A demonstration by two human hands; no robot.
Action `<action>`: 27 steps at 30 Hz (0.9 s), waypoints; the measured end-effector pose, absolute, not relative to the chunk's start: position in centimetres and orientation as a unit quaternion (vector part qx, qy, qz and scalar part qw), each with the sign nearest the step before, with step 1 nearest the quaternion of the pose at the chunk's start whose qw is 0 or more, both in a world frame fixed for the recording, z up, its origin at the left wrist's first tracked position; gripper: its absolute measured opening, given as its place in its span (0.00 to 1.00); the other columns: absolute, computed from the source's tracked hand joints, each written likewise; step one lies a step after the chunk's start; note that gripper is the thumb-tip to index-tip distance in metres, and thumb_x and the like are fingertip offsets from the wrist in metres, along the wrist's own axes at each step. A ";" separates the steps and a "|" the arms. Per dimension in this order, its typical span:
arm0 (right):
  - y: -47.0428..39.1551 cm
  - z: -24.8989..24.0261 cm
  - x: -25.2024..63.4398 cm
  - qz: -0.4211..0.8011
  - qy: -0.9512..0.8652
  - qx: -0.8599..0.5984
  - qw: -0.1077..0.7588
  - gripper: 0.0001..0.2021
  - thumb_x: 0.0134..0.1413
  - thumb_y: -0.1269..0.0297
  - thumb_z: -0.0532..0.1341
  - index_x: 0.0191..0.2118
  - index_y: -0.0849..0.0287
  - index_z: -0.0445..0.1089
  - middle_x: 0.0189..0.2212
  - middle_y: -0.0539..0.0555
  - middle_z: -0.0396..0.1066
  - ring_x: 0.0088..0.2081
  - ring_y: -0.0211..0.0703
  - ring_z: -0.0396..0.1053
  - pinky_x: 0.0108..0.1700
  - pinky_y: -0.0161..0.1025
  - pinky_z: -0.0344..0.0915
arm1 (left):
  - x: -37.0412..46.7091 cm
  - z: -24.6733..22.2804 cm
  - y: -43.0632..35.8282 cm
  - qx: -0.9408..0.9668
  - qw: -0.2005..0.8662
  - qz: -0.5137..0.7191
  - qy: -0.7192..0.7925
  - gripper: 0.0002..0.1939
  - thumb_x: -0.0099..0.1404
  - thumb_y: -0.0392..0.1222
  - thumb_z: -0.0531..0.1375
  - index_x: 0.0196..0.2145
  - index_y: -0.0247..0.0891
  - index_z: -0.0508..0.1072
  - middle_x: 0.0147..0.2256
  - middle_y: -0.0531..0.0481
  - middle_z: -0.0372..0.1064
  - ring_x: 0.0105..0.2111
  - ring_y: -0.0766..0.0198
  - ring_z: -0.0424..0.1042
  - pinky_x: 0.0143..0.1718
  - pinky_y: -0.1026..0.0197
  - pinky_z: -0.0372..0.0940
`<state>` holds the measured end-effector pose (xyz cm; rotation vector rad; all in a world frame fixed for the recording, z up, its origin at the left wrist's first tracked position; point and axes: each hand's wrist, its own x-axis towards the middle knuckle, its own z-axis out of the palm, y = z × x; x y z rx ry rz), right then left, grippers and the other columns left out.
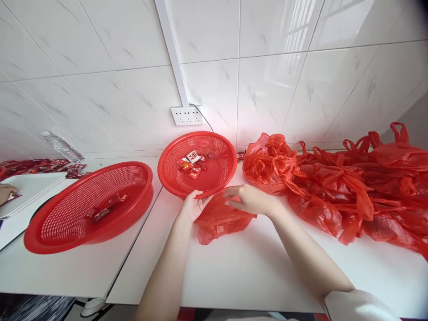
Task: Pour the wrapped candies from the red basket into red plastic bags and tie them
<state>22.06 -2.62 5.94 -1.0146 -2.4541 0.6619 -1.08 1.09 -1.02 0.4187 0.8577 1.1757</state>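
Observation:
My left hand (pixel 194 207) is at the front rim of a round red plastic basket (pixel 163 174), its thumb against the rim and its fingers curled beneath. Inside the basket lie several small red and white packets (pixel 193 156). A thin red plastic bag (pixel 225 223) spreads under the basket's front edge, and its upper part touches the left fingers. Over the bag's right side is my right hand (pixel 247 199), thumb and fingers apart, with nothing seen between them.
A larger red basket (pixel 143 178) tilts at left, a few packets inside. Several filled red bags (pixel 334 191) are heaped at right. At far left are a clear bottle (pixel 63 146), more packets (pixel 50 166), a white tray (pixel 36 183) and part of another person's hand (pixel 6 192). A socket strip (pixel 186 116) is on the wall.

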 end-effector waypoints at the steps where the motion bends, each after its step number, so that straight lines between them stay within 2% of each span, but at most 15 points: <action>1: -2.5 6.0 22.4 0.238 -0.875 -0.367 0.207 0.11 0.60 0.65 0.57 0.46 0.56 0.73 0.42 0.53 0.77 0.39 0.43 0.74 0.40 0.37 0.67 | -1.3 -1.1 1.0 0.191 0.727 0.530 0.393 0.10 0.59 0.28 0.54 0.37 0.29 0.72 0.38 0.41 0.77 0.41 0.59 0.78 0.43 0.62 0.74; 5: -2.1 6.4 23.8 0.240 -0.855 -0.392 0.240 0.12 0.61 0.65 0.56 0.48 0.56 0.73 0.43 0.54 0.77 0.41 0.43 0.74 0.44 0.38 0.67 | -2.0 -1.1 0.5 0.203 0.734 0.508 0.404 0.05 0.58 0.29 0.57 0.32 0.29 0.73 0.38 0.40 0.77 0.39 0.59 0.78 0.43 0.60 0.74; 9: -1.8 7.1 24.9 0.253 -0.841 -0.406 0.253 0.13 0.61 0.66 0.56 0.48 0.55 0.73 0.43 0.54 0.77 0.41 0.43 0.74 0.45 0.38 0.68 | -2.0 -0.8 -0.1 0.260 0.717 0.508 0.401 0.02 0.55 0.30 0.61 0.28 0.33 0.72 0.35 0.47 0.76 0.38 0.61 0.76 0.46 0.55 0.73; 14: -1.8 7.1 25.2 0.243 -0.835 -0.424 0.254 0.13 0.61 0.67 0.56 0.48 0.54 0.73 0.42 0.53 0.76 0.41 0.43 0.74 0.44 0.38 0.68 | -1.4 -0.9 -0.4 0.331 0.668 0.526 0.409 0.10 0.52 0.32 0.64 0.35 0.34 0.73 0.38 0.49 0.76 0.40 0.59 0.75 0.43 0.52 0.73; 18: -1.6 6.5 24.9 0.232 -0.839 -0.426 0.244 0.13 0.62 0.65 0.55 0.49 0.54 0.72 0.42 0.54 0.76 0.42 0.43 0.74 0.44 0.37 0.67 | -1.0 -1.0 -0.3 0.328 0.654 0.544 0.412 0.15 0.50 0.32 0.64 0.37 0.37 0.71 0.36 0.51 0.76 0.40 0.58 0.75 0.42 0.50 0.73; 23: -0.8 5.1 23.8 0.178 -0.841 -0.452 0.239 0.11 0.63 0.64 0.54 0.46 0.57 0.72 0.41 0.56 0.75 0.40 0.42 0.72 0.42 0.36 0.65 | -0.2 -1.1 -0.7 0.356 0.634 0.552 0.408 0.19 0.50 0.35 0.65 0.41 0.39 0.70 0.37 0.52 0.76 0.43 0.53 0.75 0.43 0.47 0.72; 27: -0.5 3.9 21.8 0.065 -0.779 -0.582 0.224 0.16 0.64 0.55 0.53 0.48 0.60 0.70 0.41 0.61 0.74 0.44 0.51 0.70 0.46 0.42 0.62 | 1.0 -1.3 -1.7 0.395 0.617 0.538 0.417 0.21 0.52 0.38 0.64 0.45 0.38 0.70 0.44 0.47 0.75 0.48 0.47 0.73 0.46 0.45 0.71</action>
